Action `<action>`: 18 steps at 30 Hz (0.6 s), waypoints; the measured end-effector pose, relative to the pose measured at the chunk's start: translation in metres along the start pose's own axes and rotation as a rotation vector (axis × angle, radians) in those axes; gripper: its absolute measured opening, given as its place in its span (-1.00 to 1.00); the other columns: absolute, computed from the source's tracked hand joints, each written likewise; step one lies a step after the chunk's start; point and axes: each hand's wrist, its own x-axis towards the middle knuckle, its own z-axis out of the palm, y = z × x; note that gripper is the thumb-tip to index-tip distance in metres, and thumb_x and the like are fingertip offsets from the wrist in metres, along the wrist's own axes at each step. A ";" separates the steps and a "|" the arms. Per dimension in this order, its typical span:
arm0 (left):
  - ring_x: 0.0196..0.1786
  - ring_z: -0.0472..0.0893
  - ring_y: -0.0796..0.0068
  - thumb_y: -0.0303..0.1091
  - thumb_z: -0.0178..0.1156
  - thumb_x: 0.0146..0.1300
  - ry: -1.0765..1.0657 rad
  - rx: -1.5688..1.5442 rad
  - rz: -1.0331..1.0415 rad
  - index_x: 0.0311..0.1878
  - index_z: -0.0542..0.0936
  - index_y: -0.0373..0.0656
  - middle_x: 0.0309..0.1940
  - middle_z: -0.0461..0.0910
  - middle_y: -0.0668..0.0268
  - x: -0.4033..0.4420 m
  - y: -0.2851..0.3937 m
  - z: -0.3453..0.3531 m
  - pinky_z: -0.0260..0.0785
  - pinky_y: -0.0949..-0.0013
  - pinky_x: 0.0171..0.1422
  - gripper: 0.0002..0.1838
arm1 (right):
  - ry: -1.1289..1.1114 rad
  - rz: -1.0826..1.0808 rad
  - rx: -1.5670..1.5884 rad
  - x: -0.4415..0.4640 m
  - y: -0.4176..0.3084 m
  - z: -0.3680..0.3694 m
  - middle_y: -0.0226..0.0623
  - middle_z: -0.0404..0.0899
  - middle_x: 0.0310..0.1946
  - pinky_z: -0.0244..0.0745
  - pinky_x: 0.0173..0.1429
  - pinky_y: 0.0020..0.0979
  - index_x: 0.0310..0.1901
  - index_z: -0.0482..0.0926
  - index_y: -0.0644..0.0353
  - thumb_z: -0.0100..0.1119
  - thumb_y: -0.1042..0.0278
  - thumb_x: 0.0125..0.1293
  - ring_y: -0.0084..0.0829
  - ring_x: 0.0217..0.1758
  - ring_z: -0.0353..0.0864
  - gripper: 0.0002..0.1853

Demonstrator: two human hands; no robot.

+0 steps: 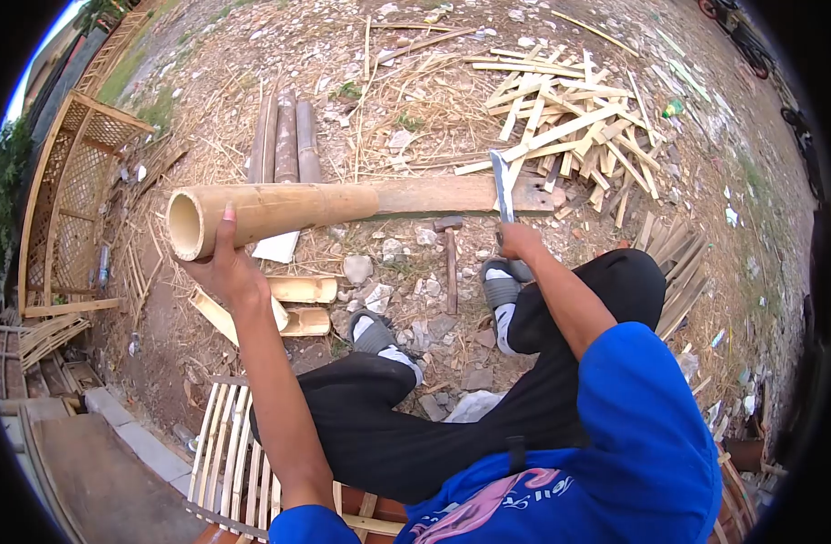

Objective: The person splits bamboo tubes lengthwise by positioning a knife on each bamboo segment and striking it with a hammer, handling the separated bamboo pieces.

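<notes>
My left hand (223,263) is wrapped round the near, open end of a thick bamboo pole (284,207), its thumb on top. The pole lies lengthwise, pointing right, and its far end meets a wooden plank (443,194) on the ground. My right hand (519,241) grips the handle of a machete (503,184). The blade points away from me, over the plank's right part. Below the plank, a hammer (450,263) with a wooden handle lies on the stones between my feet. Split bamboo pieces (305,289) lie below the pole.
A heap of split bamboo strips (570,118) lies beyond the plank, with more strips (679,272) at the right. Dark bamboo poles (287,140) lie beyond the pole. A lattice panel (71,199) stands at the left; a slatted bamboo piece (225,444) is near my left leg.
</notes>
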 end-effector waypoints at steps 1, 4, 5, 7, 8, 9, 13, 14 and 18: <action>0.25 0.46 0.19 -0.56 0.43 0.04 0.004 -0.006 -0.009 0.32 0.20 -0.14 0.23 0.36 0.13 -0.001 -0.001 0.004 0.40 -0.03 0.36 -0.20 | -0.020 0.105 0.015 0.001 0.016 0.007 -0.03 0.64 0.05 0.55 0.18 -0.12 0.12 0.56 0.15 0.33 0.19 0.03 -0.05 0.14 0.63 -0.44; 0.26 0.46 0.17 -0.58 0.42 0.05 -0.020 -0.027 -0.019 0.32 0.19 -0.13 0.24 0.35 0.13 0.000 -0.009 0.012 0.40 -0.07 0.35 -0.20 | -0.102 0.291 0.021 0.002 0.038 0.025 -0.10 0.63 0.10 0.52 0.22 -0.09 0.12 0.60 0.13 0.27 0.20 0.12 -0.13 0.18 0.63 -0.51; 0.26 0.45 0.17 -0.58 0.41 0.05 -0.033 -0.034 -0.023 0.32 0.19 -0.12 0.24 0.35 0.13 0.001 -0.014 0.014 0.40 -0.08 0.35 -0.20 | -0.111 0.320 0.081 0.012 0.044 0.039 -0.08 0.62 0.12 0.50 0.24 -0.08 0.16 0.56 0.13 0.28 0.17 0.12 -0.12 0.20 0.62 -0.47; 0.28 0.44 0.19 -0.59 0.41 0.05 -0.047 -0.012 -0.011 0.31 0.20 -0.12 0.24 0.34 0.13 0.002 -0.028 0.017 0.38 -0.06 0.37 -0.21 | -0.126 0.373 0.198 0.032 0.047 0.067 -0.03 0.58 0.17 0.46 0.29 -0.07 0.25 0.48 0.15 0.29 0.12 0.12 -0.10 0.24 0.59 -0.37; 0.28 0.44 0.20 -0.60 0.41 0.04 -0.058 -0.002 -0.003 0.31 0.20 -0.12 0.24 0.34 0.14 0.003 -0.034 0.020 0.37 -0.05 0.38 -0.21 | -0.053 0.393 0.245 0.035 0.047 0.077 0.04 0.58 0.15 0.46 0.29 -0.07 0.28 0.41 0.21 0.31 0.09 0.10 -0.04 0.23 0.58 -0.30; 0.29 0.42 0.23 -0.61 0.41 0.03 -0.096 -0.001 0.017 0.31 0.20 -0.12 0.24 0.34 0.14 0.002 -0.039 0.023 0.32 -0.01 0.43 -0.20 | 0.020 0.414 0.294 0.031 0.041 0.086 0.11 0.58 0.13 0.46 0.28 -0.07 0.30 0.34 0.28 0.33 0.06 0.08 0.02 0.22 0.58 -0.22; 0.31 0.40 0.25 -0.62 0.43 0.00 -0.153 0.012 0.004 0.30 0.20 -0.15 0.24 0.34 0.15 0.001 -0.061 0.028 0.25 0.04 0.48 -0.18 | 0.108 0.474 0.458 0.030 0.029 0.103 0.24 0.56 0.10 0.40 0.32 -0.04 0.37 0.08 0.36 0.36 0.00 0.06 0.16 0.19 0.56 -0.03; 0.31 0.39 0.25 -0.62 0.44 -0.01 -0.163 0.022 -0.003 0.30 0.20 -0.15 0.24 0.34 0.15 0.001 -0.064 0.029 0.25 0.05 0.48 -0.18 | 0.114 0.482 0.476 0.031 0.028 0.104 0.25 0.56 0.09 0.40 0.32 -0.04 0.37 0.08 0.36 0.36 0.00 0.06 0.15 0.19 0.56 -0.03; 0.29 0.42 0.19 -0.61 0.39 0.07 -0.220 0.098 -0.003 0.35 0.17 -0.19 0.25 0.33 0.07 0.002 -0.067 0.032 0.32 0.01 0.41 -0.19 | 0.111 0.507 0.501 0.034 0.021 0.097 0.27 0.57 0.07 0.41 0.31 -0.04 0.36 0.04 0.35 0.36 -0.02 0.06 0.13 0.18 0.58 -0.02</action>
